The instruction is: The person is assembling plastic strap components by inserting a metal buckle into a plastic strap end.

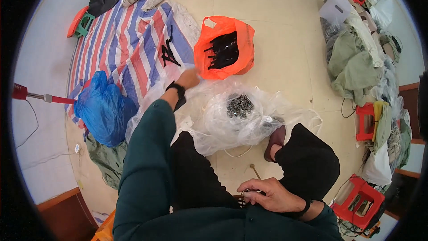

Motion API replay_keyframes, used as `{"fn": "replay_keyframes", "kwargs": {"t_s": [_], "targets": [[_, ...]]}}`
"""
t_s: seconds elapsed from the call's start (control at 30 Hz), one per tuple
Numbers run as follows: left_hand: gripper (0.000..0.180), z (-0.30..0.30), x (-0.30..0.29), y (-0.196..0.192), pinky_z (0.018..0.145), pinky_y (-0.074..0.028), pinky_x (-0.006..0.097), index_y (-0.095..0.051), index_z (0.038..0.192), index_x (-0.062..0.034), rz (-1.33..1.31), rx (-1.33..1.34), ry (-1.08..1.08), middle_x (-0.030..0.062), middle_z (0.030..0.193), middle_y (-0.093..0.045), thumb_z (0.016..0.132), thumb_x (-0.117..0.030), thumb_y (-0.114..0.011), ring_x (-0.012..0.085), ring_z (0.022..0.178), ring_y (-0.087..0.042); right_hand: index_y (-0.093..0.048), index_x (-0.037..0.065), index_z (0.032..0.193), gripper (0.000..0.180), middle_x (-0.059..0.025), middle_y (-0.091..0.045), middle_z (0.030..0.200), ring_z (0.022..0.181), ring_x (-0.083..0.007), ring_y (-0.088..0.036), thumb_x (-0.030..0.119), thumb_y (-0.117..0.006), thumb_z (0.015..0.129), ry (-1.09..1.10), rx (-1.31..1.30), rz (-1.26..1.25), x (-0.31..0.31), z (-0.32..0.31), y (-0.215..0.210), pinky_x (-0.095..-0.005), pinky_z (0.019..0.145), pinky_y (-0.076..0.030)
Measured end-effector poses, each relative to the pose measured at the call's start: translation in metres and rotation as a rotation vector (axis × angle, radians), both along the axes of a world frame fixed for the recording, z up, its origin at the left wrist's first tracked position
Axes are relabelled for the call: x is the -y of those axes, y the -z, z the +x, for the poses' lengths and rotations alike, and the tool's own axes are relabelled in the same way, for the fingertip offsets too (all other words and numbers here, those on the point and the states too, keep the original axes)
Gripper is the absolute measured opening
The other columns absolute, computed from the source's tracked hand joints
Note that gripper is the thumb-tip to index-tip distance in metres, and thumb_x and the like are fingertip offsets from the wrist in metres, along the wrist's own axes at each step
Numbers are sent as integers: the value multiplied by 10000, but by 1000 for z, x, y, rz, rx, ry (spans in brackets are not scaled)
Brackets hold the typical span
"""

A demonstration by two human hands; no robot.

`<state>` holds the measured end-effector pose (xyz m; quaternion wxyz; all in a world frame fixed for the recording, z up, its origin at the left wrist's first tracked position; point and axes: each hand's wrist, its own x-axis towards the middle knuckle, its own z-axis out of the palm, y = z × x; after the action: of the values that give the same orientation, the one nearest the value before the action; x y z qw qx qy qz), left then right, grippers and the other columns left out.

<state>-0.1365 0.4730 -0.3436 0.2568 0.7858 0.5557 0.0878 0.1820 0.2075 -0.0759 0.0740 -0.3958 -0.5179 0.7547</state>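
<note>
My left hand (189, 78) reaches forward beside an orange plastic bag (203, 53); motion smears its fingers. In the bag lie black strip-like pieces (224, 50). Close to my body, my right hand (275, 196) is closed in a pinch around a small metal piece (246, 192), largely hidden by the fingers. A thin brass-coloured rod with a rounded end (255, 170) stands just beyond that hand. Between my feet and the orange bag, a clear plastic bag (216, 118) holds many small dark metal parts (240, 106). Several loose black strips (168, 56) lie on the striped sheet.
A striped sheet (107, 44) covers the floor at left, with a blue plastic bag (104, 111) on it. Red stools (360, 201), green cloth (352, 67) and a white bin (335, 6) line the right side. Cables trail near the stools.
</note>
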Motion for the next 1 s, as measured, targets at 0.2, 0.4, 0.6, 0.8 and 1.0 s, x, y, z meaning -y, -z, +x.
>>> {"fn": "replay_keyframes", "kwargs": {"t_s": [0.2,0.4,0.6,0.8,1.0], "targets": [[285,-112,112,12,447,-476,330,-580,961,4,-448,204,-456,147,657,-602,684,-40,-529,202,489,-589,-528,34,1070,192,-55,-602,755,684,-114,-586,91,-501,888,-48,-38,12,5,-2,0,-254,624,-480],[330,-116,205,10,459,-506,314,-553,1006,5,-647,291,-605,136,696,-605,679,-39,-555,205,561,-620,-554,29,1026,156,-38,-586,718,641,-87,-555,69,-497,887,34,-2,24,12,-9,14,-234,595,-468],[324,-105,260,11,500,-525,307,-560,1001,22,-572,268,-456,155,750,-626,681,-25,-577,209,597,-639,-552,10,1001,142,-22,-571,683,612,-67,-533,70,-513,878,-13,-2,38,15,-25,25,-216,564,-449],[322,-112,231,11,470,-501,298,-558,1005,14,-675,439,-620,127,693,-615,689,-38,-593,191,561,-615,-547,-5,1003,148,-23,-575,690,604,-64,-530,55,-512,873,59,-5,-104,14,-17,31,-205,563,-444],[293,-118,139,-5,449,-473,287,-557,977,24,-498,450,-723,116,661,-609,699,-68,-581,179,525,-588,-556,-15,997,148,-35,-592,708,613,-65,-541,45,-514,869,150,32,-161,-1,-2,23,-201,571,-452]]}}
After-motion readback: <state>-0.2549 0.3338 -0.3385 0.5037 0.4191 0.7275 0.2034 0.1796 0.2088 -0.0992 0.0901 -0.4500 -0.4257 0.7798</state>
